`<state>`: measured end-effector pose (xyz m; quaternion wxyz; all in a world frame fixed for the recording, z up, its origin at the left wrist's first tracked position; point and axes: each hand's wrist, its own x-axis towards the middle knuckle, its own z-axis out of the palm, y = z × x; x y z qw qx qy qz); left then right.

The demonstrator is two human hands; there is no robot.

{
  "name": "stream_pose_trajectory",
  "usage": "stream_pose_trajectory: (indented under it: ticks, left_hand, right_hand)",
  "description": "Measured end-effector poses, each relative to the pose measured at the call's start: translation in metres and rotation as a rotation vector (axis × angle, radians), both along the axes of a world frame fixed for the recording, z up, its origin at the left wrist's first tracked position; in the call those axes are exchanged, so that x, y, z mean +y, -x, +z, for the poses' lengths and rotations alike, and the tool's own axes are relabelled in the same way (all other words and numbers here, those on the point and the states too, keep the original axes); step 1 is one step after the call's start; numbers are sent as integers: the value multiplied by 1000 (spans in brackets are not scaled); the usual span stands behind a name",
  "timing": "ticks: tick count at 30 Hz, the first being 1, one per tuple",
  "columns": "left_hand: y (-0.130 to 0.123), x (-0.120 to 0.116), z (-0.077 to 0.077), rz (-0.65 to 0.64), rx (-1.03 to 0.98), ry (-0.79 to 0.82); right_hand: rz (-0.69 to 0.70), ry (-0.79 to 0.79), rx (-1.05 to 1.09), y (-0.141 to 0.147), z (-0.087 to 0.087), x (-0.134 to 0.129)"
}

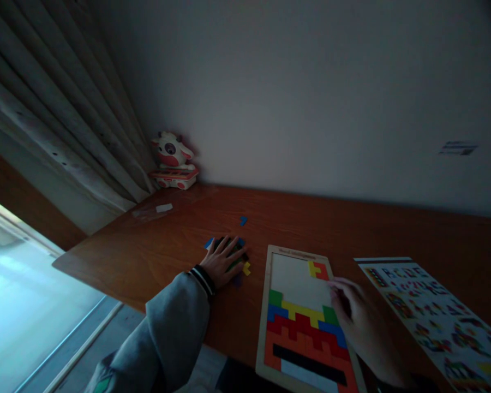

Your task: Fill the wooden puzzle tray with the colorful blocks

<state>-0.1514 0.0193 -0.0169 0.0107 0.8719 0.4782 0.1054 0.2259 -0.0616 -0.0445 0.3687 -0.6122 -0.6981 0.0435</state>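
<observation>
My left hand (226,262) lies palm down with fingers spread over a small heap of puzzle pieces, mostly hidden beneath it. A yellow piece (246,268) and a blue piece (208,243) stick out around it. To the right is a wooden puzzle tray (263,327), its lower half filled with coloured blocks. Near its upper right corner a yellow piece (312,269) and an orange-red piece (321,271) lie inside. My right hand (352,305) is over the tray's right rim, thumb and fingers pinched together; whether anything is between them is hidden.
A single blue piece (243,220) lies farther back on the wooden table (311,218). A printed pattern sheet (429,311) lies on the right. At the back left stands a cow toy (174,161) with a keyboard, near a curtain (65,98) and a white scrap (164,208).
</observation>
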Motion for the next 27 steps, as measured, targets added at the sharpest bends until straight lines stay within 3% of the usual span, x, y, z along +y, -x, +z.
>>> stream_pose_trajectory:
  ticks: [5, 9, 17, 27]
  left_hand:
    - [5, -11, 10, 69, -147, -79]
    - [12, -27, 16, 29, -248, -180]
    - [31, -74, -5, 188, -206, -373]
    - [12, -85, 0, 60, -216, -394]
  right_hand:
    - [13, 49, 52, -5, -2, -2]
    - [22, 57, 78, -7, -1, -5]
    - [-14, 6, 49, -2, 15, -16]
    - [-29, -82, -45, -3, 22, -35]
